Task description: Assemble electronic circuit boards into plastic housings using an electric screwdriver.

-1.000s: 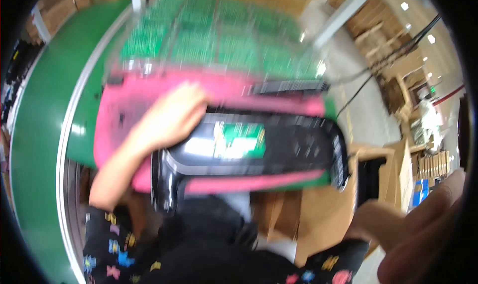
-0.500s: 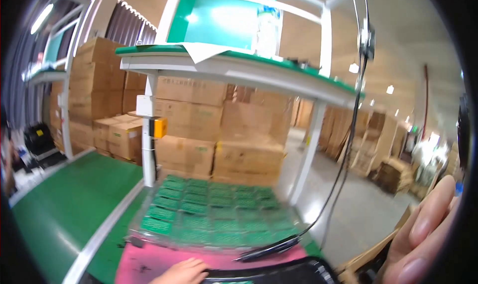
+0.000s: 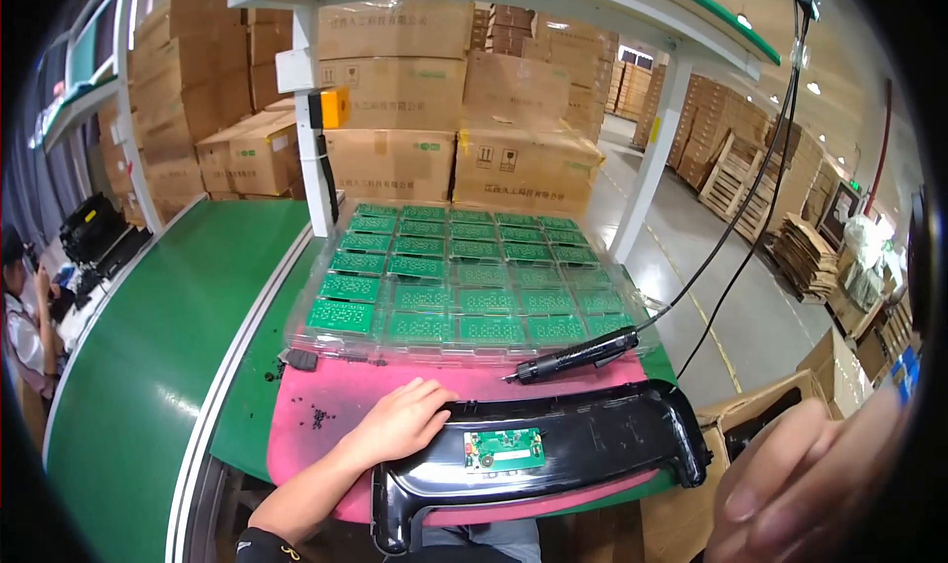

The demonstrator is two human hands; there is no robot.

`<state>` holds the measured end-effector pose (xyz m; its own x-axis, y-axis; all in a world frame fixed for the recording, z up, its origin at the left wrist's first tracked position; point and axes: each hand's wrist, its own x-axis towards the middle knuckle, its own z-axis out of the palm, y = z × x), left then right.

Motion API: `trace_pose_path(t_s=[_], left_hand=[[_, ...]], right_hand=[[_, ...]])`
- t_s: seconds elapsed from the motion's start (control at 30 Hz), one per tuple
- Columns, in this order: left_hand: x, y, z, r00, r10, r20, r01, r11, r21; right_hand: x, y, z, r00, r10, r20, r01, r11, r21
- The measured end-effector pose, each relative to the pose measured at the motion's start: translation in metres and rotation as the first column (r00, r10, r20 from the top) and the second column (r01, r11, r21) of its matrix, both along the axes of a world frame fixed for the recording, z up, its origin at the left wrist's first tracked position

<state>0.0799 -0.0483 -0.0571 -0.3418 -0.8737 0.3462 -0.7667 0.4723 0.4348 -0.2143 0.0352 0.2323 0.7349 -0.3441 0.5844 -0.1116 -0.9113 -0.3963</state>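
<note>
A long, curved black plastic housing (image 3: 602, 440) lies across the pink mat (image 3: 341, 385) in front of me. Inside it sits a small green circuit board (image 3: 506, 450) with components on it. My left hand (image 3: 407, 420) is laid over the housing's left part and grips its far edge. At the lower right my right hand (image 3: 805, 479) is raised close to the camera, somewhat blurred, with its fingers curled; whatever they hold is hidden. A black electric screwdriver (image 3: 578, 356) on a cable rests beyond the housing, its tip pointing left.
Behind the mat stands a clear plastic tray (image 3: 474, 344) with rows of green boards. Small black screws (image 3: 318, 417) are scattered at the left. A green conveyor (image 3: 178, 365) runs along the left. Open cardboard boxes (image 3: 681, 509) stand at the right. Another person (image 3: 32, 316) is at far left.
The view has tilted down, bringing the whole housing and its board into sight. My left hand stays on the housing. My right hand remains raised at the right, now lower in the picture.
</note>
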Motion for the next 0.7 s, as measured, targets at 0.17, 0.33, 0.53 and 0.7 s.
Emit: trace_pose_path(t_s=[0.17, 0.33, 0.53, 0.7], left_hand=[[-0.009, 0.006, -0.005, 0.999, -0.039, 0.008, 0.039, 0.999, -0.01], [-0.007, 0.006, 0.0, 0.995, 0.044, 0.085, -0.044, 0.999, -0.006], [-0.024, 0.004, 0.009, 0.977, -0.041, 0.211, 0.02, 0.994, 0.103], [-0.021, 0.026, 0.027, 0.982, -0.067, 0.178, 0.077, 0.996, -0.051]], right_hand=[[0.036, -0.013, -0.052, 0.942, 0.232, 0.245, -0.122, 0.911, -0.394], [0.049, 0.007, -0.035, 0.999, 0.028, 0.019, -0.001, 0.602, -0.799], [0.023, 0.06, -0.043, 0.883, -0.382, 0.274, 0.47, 0.727, -0.5], [-0.039, 0.075, -0.056, 0.904, -0.283, 0.321, 0.427, 0.549, -0.718]])
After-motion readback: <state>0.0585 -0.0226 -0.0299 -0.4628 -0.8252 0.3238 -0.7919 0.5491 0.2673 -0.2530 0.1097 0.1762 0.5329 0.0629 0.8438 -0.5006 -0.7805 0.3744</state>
